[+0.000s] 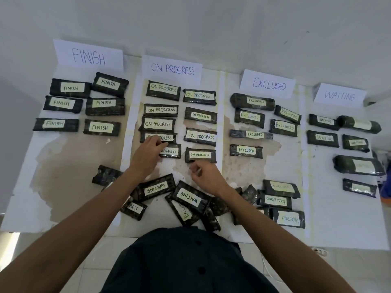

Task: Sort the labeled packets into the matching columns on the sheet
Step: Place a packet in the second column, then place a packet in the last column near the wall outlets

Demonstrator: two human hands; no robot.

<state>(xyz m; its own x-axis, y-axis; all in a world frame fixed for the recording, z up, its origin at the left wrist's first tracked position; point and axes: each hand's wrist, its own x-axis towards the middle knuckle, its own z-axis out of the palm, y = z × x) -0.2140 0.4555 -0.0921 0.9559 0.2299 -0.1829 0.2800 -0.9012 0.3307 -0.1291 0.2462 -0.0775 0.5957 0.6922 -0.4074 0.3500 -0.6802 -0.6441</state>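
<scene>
A white sheet [69, 166] carries four columns headed FINISH [88, 56], ON PROGRESS [172, 69], EXCLUDED [269, 83] and WAITING [339, 95]. Several black packets with taped labels lie in each column. My left hand [148, 154] covers the left end of the lowest ON PROGRESS packet [172, 151] in that column, fingers curled on it and reaching onto the packet above [167, 137]. My right hand [204, 177] hovers loosely curled just below another ON PROGRESS packet [200, 155], holding nothing. Unsorted packets lie in a pile near me, among them two WAITING packets [156, 188] [189, 197].
More loose packets lie at the front right, labelled EXCLUDED [275, 200] and WAITING [289, 218]. A face-down packet [105, 175] sits left of my left forearm. The sheet's near edge [63, 231] meets tiled floor. A blue object [386, 187] shows at the right border.
</scene>
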